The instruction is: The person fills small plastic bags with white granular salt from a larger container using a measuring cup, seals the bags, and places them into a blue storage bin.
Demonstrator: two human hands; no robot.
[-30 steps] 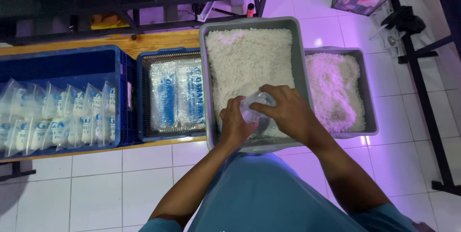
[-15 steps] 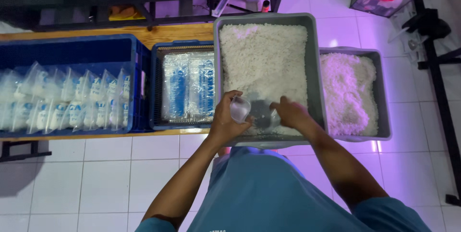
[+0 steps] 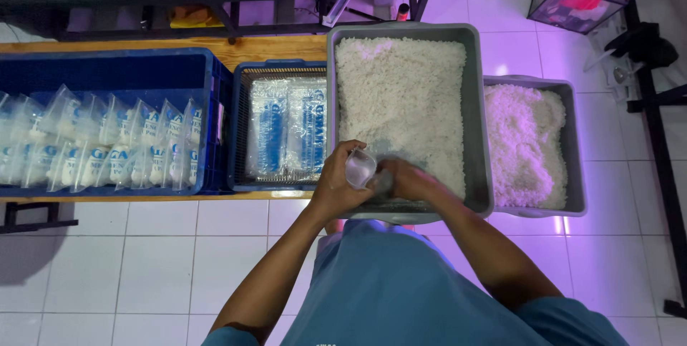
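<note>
The left hand (image 3: pixel 342 187) is gripping a clear cup (image 3: pixel 360 168), fingers curling round it, at the grey tub's (image 3: pixel 477 131) near edge. The right hand (image 3: pixel 405 178) is touching the cup at 3 o'clock, its fingers blurred, grip unclear. Rice (image 3: pixel 401 95) is filling the tub at 12 o'clock; bagged packets (image 3: pixel 107 149) are standing in a blue crate (image 3: pixel 107 67) at 9 o'clock
</note>
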